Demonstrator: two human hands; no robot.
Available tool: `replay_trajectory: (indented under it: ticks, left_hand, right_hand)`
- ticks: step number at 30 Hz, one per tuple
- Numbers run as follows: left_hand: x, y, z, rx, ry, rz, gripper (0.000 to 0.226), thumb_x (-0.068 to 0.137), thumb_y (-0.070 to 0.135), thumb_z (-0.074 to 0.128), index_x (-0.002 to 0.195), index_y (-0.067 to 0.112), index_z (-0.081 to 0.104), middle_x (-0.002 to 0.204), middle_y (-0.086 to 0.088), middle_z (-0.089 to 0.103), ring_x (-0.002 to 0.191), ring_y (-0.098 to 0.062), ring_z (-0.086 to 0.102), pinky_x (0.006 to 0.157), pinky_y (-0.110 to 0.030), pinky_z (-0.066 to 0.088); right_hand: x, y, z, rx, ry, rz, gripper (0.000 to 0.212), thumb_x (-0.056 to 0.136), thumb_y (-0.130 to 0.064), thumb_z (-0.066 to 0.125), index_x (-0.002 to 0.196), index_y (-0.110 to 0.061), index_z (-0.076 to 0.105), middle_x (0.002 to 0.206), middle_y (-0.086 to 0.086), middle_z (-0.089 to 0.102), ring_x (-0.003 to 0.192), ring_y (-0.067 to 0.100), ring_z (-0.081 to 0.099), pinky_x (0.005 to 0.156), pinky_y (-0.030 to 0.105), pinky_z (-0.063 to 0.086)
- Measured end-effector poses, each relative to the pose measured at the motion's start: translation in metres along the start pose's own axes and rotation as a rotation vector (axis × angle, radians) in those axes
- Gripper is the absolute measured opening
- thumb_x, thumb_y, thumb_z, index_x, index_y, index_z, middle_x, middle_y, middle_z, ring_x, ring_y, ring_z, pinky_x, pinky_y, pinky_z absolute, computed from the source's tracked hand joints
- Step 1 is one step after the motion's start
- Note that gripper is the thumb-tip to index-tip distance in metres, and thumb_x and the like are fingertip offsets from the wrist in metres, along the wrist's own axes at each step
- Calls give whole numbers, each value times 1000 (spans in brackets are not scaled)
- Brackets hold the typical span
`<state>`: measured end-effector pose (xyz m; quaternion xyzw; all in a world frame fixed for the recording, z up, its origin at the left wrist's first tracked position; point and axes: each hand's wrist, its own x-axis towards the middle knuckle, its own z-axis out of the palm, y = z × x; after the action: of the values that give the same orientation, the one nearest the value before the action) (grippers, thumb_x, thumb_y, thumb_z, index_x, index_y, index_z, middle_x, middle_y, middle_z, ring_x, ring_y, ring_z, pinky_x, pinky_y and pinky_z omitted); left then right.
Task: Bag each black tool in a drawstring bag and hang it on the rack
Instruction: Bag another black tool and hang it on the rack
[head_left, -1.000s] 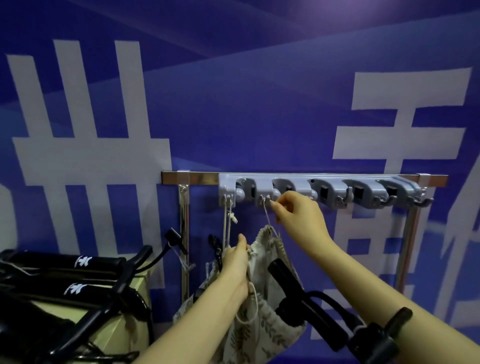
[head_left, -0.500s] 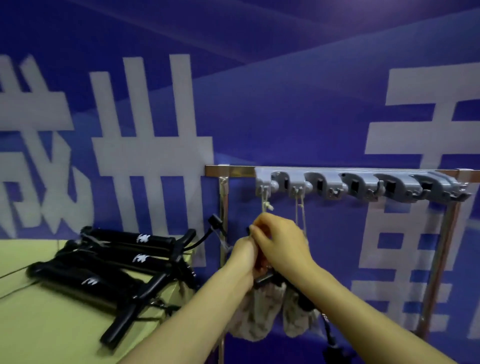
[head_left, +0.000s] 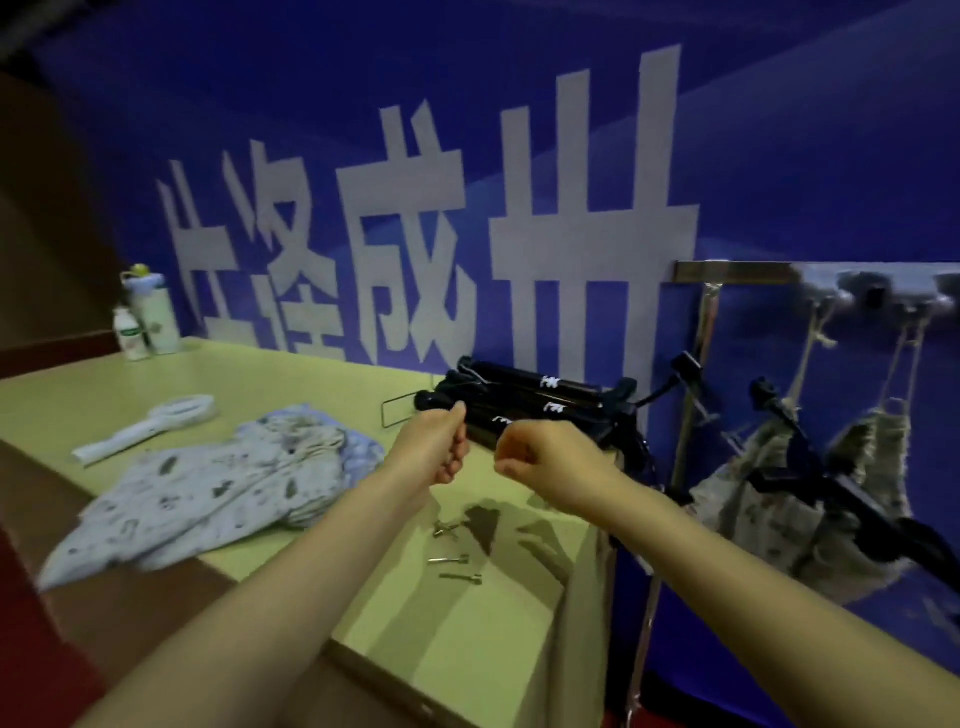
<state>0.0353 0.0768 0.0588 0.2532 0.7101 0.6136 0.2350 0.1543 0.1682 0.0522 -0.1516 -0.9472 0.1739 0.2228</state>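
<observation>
Both my hands hover over the pale green table (head_left: 322, 384), fingers curled and holding nothing. My left hand (head_left: 439, 447) and my right hand (head_left: 540, 457) are side by side, just in front of a pile of black tools (head_left: 540, 402) lying at the table's right end. A heap of pale printed drawstring bags (head_left: 234, 478) lies to the left of my hands. At the far right, the grey rack (head_left: 883, 291) carries two bagged tools (head_left: 769, 467) (head_left: 878, 457) hanging by their cords, black handles sticking out.
A white racket-shaped item (head_left: 150, 426) lies on the table's left part. Two bottles (head_left: 145, 322) stand at the far left corner. Small metal pieces (head_left: 452, 558) lie near the table's front right. A blue banner wall (head_left: 571, 156) stands behind everything.
My hands have let go of the bag cord at the rack and moved left over the table. The view has swung left, so the rack sits at the right edge.
</observation>
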Motion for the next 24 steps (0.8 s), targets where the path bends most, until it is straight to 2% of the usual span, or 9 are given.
replay_trajectory:
  ticks: [2, 5, 8, 10, 13, 18, 21, 24]
  left_hand:
    - [-7, -17, -32, 127, 103, 37, 38, 97, 28, 45, 61, 15, 39, 55, -4, 44, 43, -14, 35, 45, -21, 25]
    - [-18, -43, -60, 291, 142, 64, 33, 92, 29, 55, 66, 12, 43, 62, -3, 46, 51, -15, 39, 48, -24, 30]
    - [-25, -61, -67, 475, 35, 90, 26, 86, 30, 65, 70, 14, 50, 69, 1, 51, 64, -12, 47, 57, -22, 37]
    - [-28, -67, -65, 602, -32, 128, 22, 84, 30, 67, 70, 17, 55, 71, 3, 54, 66, -8, 49, 57, -19, 37]
    - [-28, -70, -56, 594, -24, 158, 17, 84, 26, 67, 75, 15, 58, 66, 5, 52, 60, -5, 47, 52, -16, 35]
    - [-25, -71, -42, 519, -8, 156, 15, 84, 22, 67, 76, 12, 59, 59, 6, 48, 55, -6, 45, 52, -18, 35]
    - [-20, -70, -48, 540, 97, 193, 21, 85, 25, 65, 70, 16, 55, 60, 6, 45, 59, -9, 44, 54, -23, 35]
    - [-12, -63, -68, 587, 331, 254, 28, 87, 31, 62, 65, 22, 47, 62, 7, 46, 61, -11, 45, 53, -25, 33]
  right_hand:
    - [-1, -14, 23, -23, -128, 2, 19, 88, -30, 61, 103, -19, 65, 102, -2, 67, 93, 16, 62, 82, 35, 52]
    - [-3, -22, 47, -62, -224, 27, 10, 85, -23, 63, 95, -20, 64, 98, -1, 65, 90, 17, 59, 80, 35, 53]
    - [-7, -23, 54, -86, -293, 59, 12, 82, -27, 65, 89, -18, 62, 90, -2, 62, 88, 18, 57, 82, 42, 53]
    - [-11, -22, 51, -90, -340, 72, 24, 79, -38, 67, 89, -16, 61, 88, 0, 61, 84, 18, 55, 81, 41, 51]
    - [-18, -22, 47, -139, -435, 89, 34, 77, -45, 69, 92, -16, 60, 89, 2, 62, 81, 17, 54, 78, 38, 51]
    - [-25, -22, 48, -113, -478, 43, 21, 85, -34, 64, 93, -16, 61, 89, 0, 59, 80, 15, 52, 78, 33, 50]
    - [-21, -24, 50, -123, -509, 24, 19, 89, -33, 60, 92, -15, 61, 88, 1, 58, 78, 14, 50, 78, 33, 49]
    - [-6, -32, 51, 0, -440, 40, 20, 89, -28, 59, 93, -9, 63, 82, 0, 59, 74, 13, 54, 71, 30, 49]
